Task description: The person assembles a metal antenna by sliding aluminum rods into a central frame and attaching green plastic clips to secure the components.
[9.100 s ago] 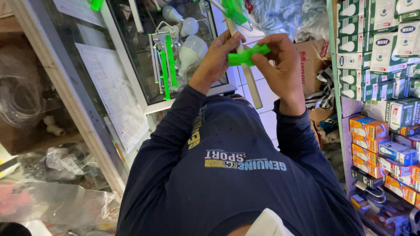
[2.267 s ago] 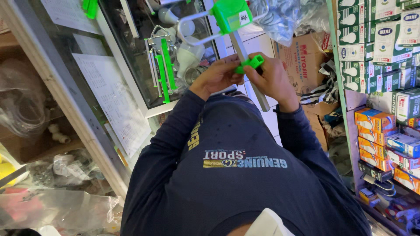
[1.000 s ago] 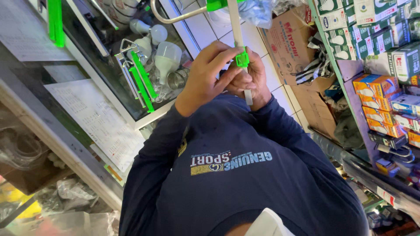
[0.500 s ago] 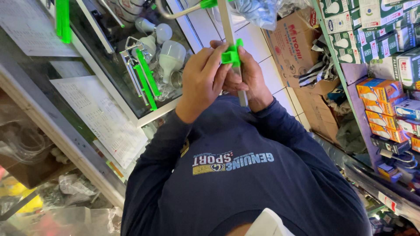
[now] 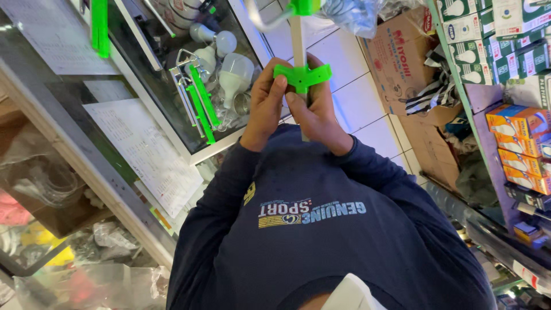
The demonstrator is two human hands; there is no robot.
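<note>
Green plastic shows between both hands: a flat, strap-like green clip (image 5: 302,75) sits across a pale upright rod (image 5: 298,40), held out in front of the chest. The left hand (image 5: 266,102) is curled on the clip's left part, its fingertips pressed to the plastic at the middle. The right hand (image 5: 319,109) wraps the rod just below the clip, thumb pressed up against the clip's centre, so the two hands touch each other there. The clip's ends stick out free to either side of the rod, the right end clear of the fingers.

Above the clip the rod runs up to another green piece (image 5: 305,6) at the top edge of the view, where a curved metal hook (image 5: 265,14) bends off to the left. Both arms wear dark blue sleeves of a sweatshirt (image 5: 321,229).

To the left stands a glass display case (image 5: 172,109); inside it lie white light bulbs (image 5: 232,72) and a metal tool with green strips (image 5: 201,103). A printed paper sheet (image 5: 146,152) lies against the case lower down. Behind the hands is a white tiled floor (image 5: 353,97). To the right, a brown cardboard box (image 5: 402,57) sits on the floor near shelves (image 5: 488,115) stacked with green-and-white bulb cartons (image 5: 476,40) and orange-and-blue boxes (image 5: 519,143).
</note>
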